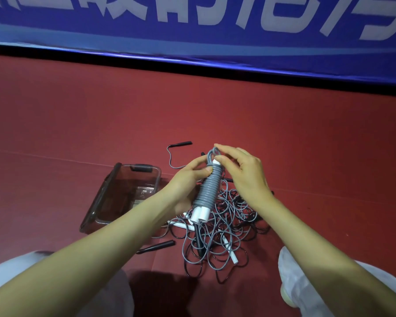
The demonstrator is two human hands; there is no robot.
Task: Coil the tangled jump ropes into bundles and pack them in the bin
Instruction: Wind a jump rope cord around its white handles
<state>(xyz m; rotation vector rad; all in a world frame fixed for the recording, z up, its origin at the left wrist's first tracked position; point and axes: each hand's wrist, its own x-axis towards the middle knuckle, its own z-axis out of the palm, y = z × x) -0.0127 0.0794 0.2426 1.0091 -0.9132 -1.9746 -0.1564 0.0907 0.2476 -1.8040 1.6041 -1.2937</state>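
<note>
Jump rope bundle (pixel 208 191): report position and grip. (Control)

I read it held above the floor (pixel 78 122), over the far part of the tangled ropes (pixel 226 225). Grey cord is wound tightly round two white handles (pixel 200 213), which stick out at the near end. Left hand (pixel 188 179): grip closed round the middle of the coil, thumb on the windings. Right hand (pixel 242 175): grip pinching the far end at the cord loop. (Operator)

Bin location? (Control)

I see the bin (pixel 100 197) on the floor, left of the bundle, beside the left wrist. One black handle (pixel 156 246) lies at the tangle's near left. (Operator)
</note>
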